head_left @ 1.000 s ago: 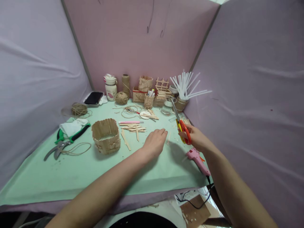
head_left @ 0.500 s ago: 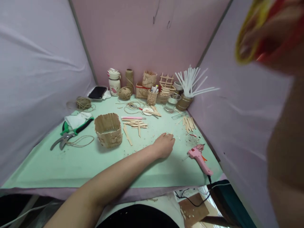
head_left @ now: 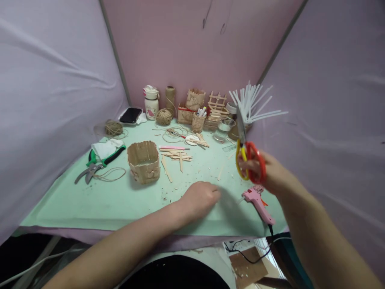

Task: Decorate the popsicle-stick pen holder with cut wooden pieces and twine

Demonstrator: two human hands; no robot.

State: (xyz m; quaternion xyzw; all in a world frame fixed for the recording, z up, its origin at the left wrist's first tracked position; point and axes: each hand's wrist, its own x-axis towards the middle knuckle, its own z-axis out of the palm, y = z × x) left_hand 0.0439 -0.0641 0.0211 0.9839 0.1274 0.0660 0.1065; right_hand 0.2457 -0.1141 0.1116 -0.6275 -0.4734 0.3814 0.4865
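My right hand is raised above the right side of the table, its fingers through the handles of a pair of scissors. One handle loop is red, the other yellow, and the blades point upward in front of the white sticks. On the green cloth near the front middle rests my left hand, closed with its fingers curled under; what they hold, if anything, is hidden. Just right of it lies a pink glue gun, with its nozzle toward the left. A square basket of wooden pieces stands left of my left hand.
Flat wooden sticks lie mid-table among scattered chips. Pruning shears rest at the left. Along the back stand a bottle, a twine ball, small wooden baskets, a water cup and white glue sticks.
My right hand has come down from the upper right with the scissors, which now point upward over the table. My left hand has drawn nearer the front edge and curled its fingers. The view has shifted slightly.
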